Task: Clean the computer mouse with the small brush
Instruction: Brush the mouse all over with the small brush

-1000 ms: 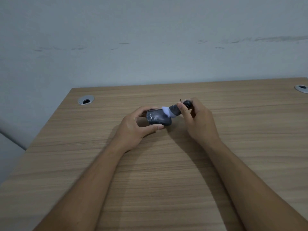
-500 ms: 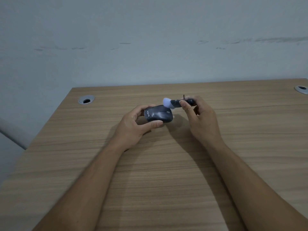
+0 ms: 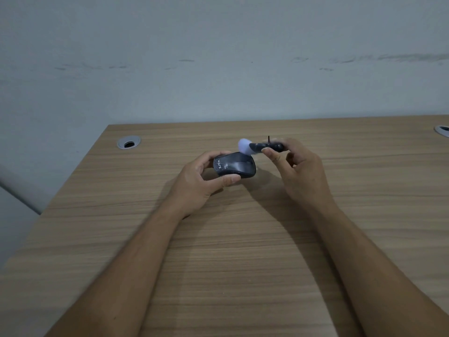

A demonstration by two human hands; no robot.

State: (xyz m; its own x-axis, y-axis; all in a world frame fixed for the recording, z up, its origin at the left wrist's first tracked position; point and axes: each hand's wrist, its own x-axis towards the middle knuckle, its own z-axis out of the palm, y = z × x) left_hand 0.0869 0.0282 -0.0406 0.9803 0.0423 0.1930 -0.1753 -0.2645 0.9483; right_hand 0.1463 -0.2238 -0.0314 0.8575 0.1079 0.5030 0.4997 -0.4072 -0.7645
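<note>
The computer mouse sits near the middle of the wooden desk, a dark body with pale specks across its top and white lettering at its left end. The left hand clasps it from the left side, the thumb pressed along the near edge and the fingers curled round the far edge, so the mouse is pinned between them. The small brush is held in the right hand, just above and behind the mouse's right end; its dark handle is pinched between the thumb and the fingertips, with the other fingers loosely bent. The pale, rounded bristle head points left and hangs at the mouse's far upper edge; whether the bristles touch the shell cannot be told, as the head is blurred. A thin dark pin stands up from the handle. Two round metal cable grommets are set in the desk, one at far left and one at the right edge, both well apart from the hands
</note>
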